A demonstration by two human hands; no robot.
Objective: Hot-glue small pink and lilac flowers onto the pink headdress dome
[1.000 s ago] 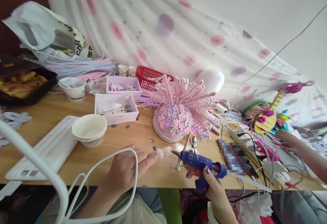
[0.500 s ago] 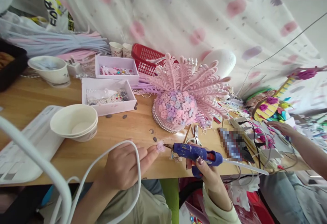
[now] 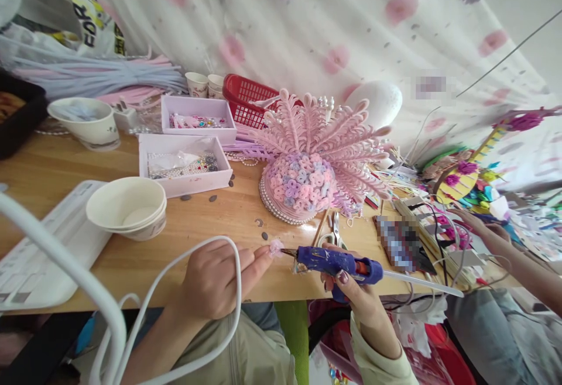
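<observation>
A small pale pink fuzzy flower [image 3: 276, 248] is pinched at the fingertips of my left hand [image 3: 215, 279], low over the wooden table. My right hand [image 3: 351, 285] is wrapped round the handle of a blue hot glue gun [image 3: 327, 260], with a clear glue stick [image 3: 421, 283] poking out of its back. The gun's metal nozzle meets the flower; whether glue is coming out is too small to tell. Just behind stands a dome covered in pink, lilac and blue fuzzy flowers [image 3: 301, 183], edged with pearls and backed by a fan of pink plumes [image 3: 327, 127].
White paper bowls [image 3: 125, 206] and two boxes of beads [image 3: 187, 183] stand at the left. A white cable or lamp arm [image 3: 88, 268] loops across the front. Scissors [image 3: 336, 230] lie behind the gun. A power strip [image 3: 425, 236] and a co-worker's arm [image 3: 518, 256] are at the right.
The glue gun has moved left until its nozzle meets the flower, and has stayed there over the last half second. The camera view has shifted closer to the table.
</observation>
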